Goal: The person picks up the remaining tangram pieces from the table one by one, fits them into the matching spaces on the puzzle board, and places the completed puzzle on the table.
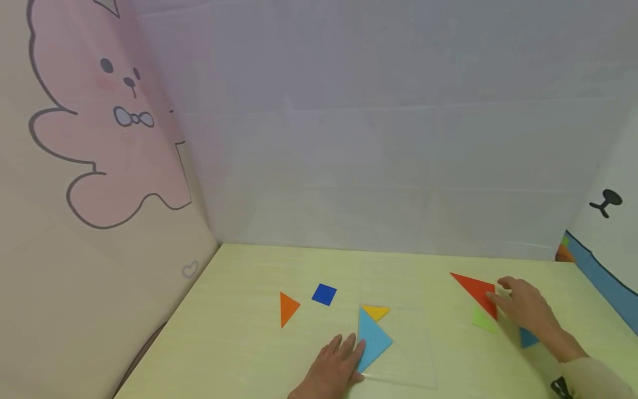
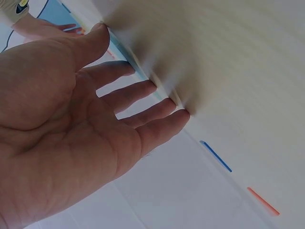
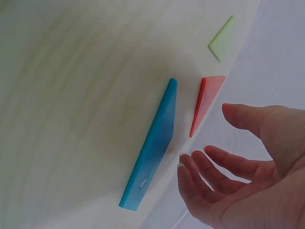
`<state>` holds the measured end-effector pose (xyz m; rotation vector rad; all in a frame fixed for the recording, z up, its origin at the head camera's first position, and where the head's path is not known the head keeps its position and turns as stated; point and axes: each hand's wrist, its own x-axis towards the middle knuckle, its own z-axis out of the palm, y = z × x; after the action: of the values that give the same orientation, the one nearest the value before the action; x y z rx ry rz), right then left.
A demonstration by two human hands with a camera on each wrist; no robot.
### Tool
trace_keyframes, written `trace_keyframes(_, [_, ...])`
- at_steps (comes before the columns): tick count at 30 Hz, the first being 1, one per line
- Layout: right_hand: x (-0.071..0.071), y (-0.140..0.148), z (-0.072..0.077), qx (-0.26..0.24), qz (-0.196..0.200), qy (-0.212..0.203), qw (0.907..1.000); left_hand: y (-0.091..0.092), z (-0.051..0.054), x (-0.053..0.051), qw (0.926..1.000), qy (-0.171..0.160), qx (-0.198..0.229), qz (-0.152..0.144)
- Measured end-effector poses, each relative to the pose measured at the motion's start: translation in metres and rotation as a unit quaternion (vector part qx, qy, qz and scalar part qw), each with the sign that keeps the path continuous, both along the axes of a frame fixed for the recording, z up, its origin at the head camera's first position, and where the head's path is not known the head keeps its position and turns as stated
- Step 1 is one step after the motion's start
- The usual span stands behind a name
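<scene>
My left hand [image 1: 331, 366] rests on the table with its fingers extended at the left edge of a large light blue triangle [image 1: 375, 341]. A small yellow triangle [image 1: 376, 312] lies against that triangle's upper side. On the right, my right hand [image 1: 525, 307] hovers at a large red triangle [image 1: 473, 289], thumb and fingers spread apart. The right wrist view shows a gap between those fingers and the red triangle [image 3: 207, 102]. A light green piece [image 1: 483, 320] is partly covered by the red triangle in the head view. Beneath the right forearm, a darker blue piece [image 3: 155, 148] is partly hidden.
An orange triangle [image 1: 288, 309] and a dark blue square [image 1: 324, 294] lie left of centre. A clear, thin-edged square sheet or tray [image 1: 418, 366] sits around the light blue triangle. Pale cloth walls [image 1: 374, 166] border the yellowish table [image 1: 224, 343].
</scene>
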<state>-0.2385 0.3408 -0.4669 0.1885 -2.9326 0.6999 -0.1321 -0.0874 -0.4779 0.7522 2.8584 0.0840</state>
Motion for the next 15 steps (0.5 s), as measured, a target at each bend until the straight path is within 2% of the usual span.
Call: trace_keyframes(15, [-0.0078, 0.0005, 0.0011, 0.013, 0.02, -0.017, 0.9996, -0.0004, 0.0006, 0.001, 1.0, 0.001, -0.002, -0.005])
